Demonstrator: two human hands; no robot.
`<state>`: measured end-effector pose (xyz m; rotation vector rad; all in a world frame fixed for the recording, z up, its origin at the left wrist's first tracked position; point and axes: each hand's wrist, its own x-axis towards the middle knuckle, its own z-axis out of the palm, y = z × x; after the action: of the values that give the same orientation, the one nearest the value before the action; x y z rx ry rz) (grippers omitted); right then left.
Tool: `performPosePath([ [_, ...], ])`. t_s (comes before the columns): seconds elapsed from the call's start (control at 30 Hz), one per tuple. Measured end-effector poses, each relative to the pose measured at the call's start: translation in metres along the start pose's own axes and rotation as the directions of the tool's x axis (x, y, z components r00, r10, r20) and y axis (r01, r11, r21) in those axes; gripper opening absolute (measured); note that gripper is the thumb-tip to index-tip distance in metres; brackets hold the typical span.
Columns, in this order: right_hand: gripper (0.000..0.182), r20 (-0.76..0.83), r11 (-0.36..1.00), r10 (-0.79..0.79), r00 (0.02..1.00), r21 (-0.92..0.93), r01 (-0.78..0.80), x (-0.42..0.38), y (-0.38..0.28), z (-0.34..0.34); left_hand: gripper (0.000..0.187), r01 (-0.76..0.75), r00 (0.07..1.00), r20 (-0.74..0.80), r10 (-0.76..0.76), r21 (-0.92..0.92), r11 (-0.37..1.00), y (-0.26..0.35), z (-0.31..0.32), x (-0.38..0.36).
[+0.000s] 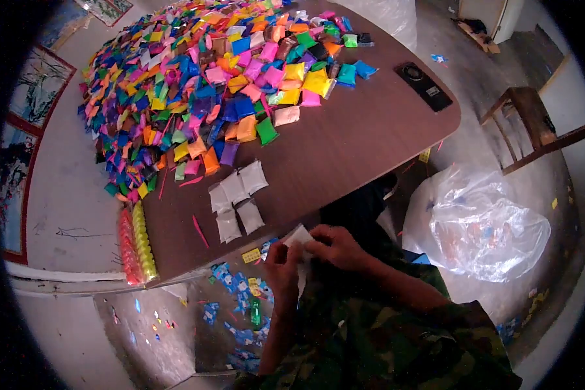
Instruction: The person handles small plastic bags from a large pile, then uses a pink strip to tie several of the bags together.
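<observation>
My left hand (281, 265) and my right hand (339, 247) are close together just off the near edge of the brown table (325, 156). Between their fingertips they pinch a small white packet (299, 235), its lower part partly hidden by the fingers. On the table just beyond lie several flat white packets (234, 188) side by side. A large heap of small packets (195, 97) in many colours covers the far and left side of the table. A thin pink strip (200, 231) rests left of the white packets.
A dark flat device (424, 86) lies near the table's right corner. Red and yellow plastic trays (135, 244) stand at the left edge. A clear plastic bag (481, 221) and a wooden chair (526, 117) are at right. Blue wrappers (240, 289) and a green bottle (256, 313) lie below.
</observation>
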<state>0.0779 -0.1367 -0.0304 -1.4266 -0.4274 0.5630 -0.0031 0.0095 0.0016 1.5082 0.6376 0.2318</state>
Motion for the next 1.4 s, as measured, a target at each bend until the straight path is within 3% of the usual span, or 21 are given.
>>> performPosePath([
  [0.03,0.02,-0.027,1.0,-0.026,0.999,-0.003,0.026,0.0,0.002,0.0,0.022,0.019,0.999,0.028,-0.02,0.053,0.998,-0.005,-0.003,0.0],
  [0.1,0.019,-0.031,0.996,0.067,0.997,0.068,-0.064,0.0,0.003,-0.001,0.024,0.051,0.995,0.08,-0.064,0.159,0.986,-0.011,-0.007,0.001],
  [0.2,0.018,-0.022,0.986,0.094,0.995,0.137,-0.091,0.001,0.005,-0.001,0.025,0.097,0.992,0.067,-0.106,0.133,0.986,0.001,0.005,-0.005],
  [0.3,0.017,0.011,0.978,0.094,0.995,0.188,-0.095,0.003,0.01,-0.002,0.025,0.029,0.993,0.106,-0.045,0.152,0.988,-0.009,-0.002,-0.002],
  [0.4,0.019,0.037,0.964,0.119,0.992,0.236,-0.124,0.004,0.011,-0.002,0.024,-0.021,0.987,0.157,-0.035,0.344,0.939,-0.001,-0.008,0.002],
  [0.5,0.021,0.051,0.958,0.148,0.988,0.239,-0.155,0.003,0.009,-0.006,0.024,-0.019,0.985,0.168,-0.047,0.37,0.929,-0.007,-0.01,0.003],
  [0.7,0.026,-0.007,0.977,0.119,0.993,0.179,-0.116,0.004,0.02,-0.005,0.025,0.075,0.98,0.169,-0.101,0.156,0.985,0.011,0.01,-0.007],
  [0.8,0.025,-0.003,0.974,0.142,0.99,0.18,-0.139,0.004,0.018,-0.005,0.025,0.082,0.976,0.168,-0.141,0.317,0.945,0.03,0.012,-0.009],
  [1.03,0.024,0.0,0.958,0.11,0.994,0.268,-0.106,0.004,0.007,-0.006,0.021,-0.009,0.98,0.197,-0.038,0.234,0.972,0.009,0.006,0.0],
  [1.2,0.025,0.012,0.975,0.127,0.992,0.183,-0.127,0.005,0.006,-0.009,0.024,0.004,0.975,0.208,-0.075,0.321,0.947,0.012,0.002,-0.001],
  [1.4,0.028,-0.049,0.984,0.113,0.992,0.145,-0.105,0.005,0.008,-0.006,0.021,-0.045,0.984,0.177,0.011,0.189,0.981,0.007,0.005,-0.001],
])
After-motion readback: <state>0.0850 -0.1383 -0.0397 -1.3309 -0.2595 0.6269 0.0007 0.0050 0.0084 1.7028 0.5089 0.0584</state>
